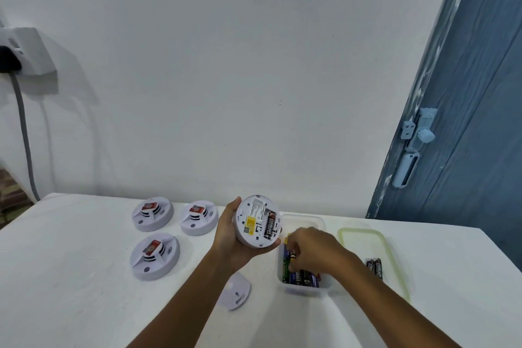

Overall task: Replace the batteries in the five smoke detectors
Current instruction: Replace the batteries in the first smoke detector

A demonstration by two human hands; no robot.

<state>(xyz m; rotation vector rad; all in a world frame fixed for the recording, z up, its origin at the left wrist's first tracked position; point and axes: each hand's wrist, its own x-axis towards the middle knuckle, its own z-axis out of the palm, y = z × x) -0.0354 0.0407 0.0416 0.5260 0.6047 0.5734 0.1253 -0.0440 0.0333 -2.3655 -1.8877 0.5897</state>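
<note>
My left hand (pixel 230 234) holds a white round smoke detector (pixel 255 222) above the table, its back turned to me. The open compartment shows one black battery (pixel 269 226). My right hand (pixel 313 250) reaches into a clear plastic box (pixel 303 289) full of batteries, and its fingertips pinch a battery (pixel 292 256) there. Three more smoke detectors lie on the white table (pixel 70 277), at the back left (pixel 152 213), beside it (pixel 199 217) and in front (pixel 154 256). A white detector cover plate (pixel 236 292) lies under my left forearm.
The box's greenish lid (pixel 367 237) lies right of the box, with two black batteries (pixel 374 267) on it. A blue door (pixel 466 121) stands at the right. A wall socket with a grey cable (pixel 24 127) is at the far left.
</note>
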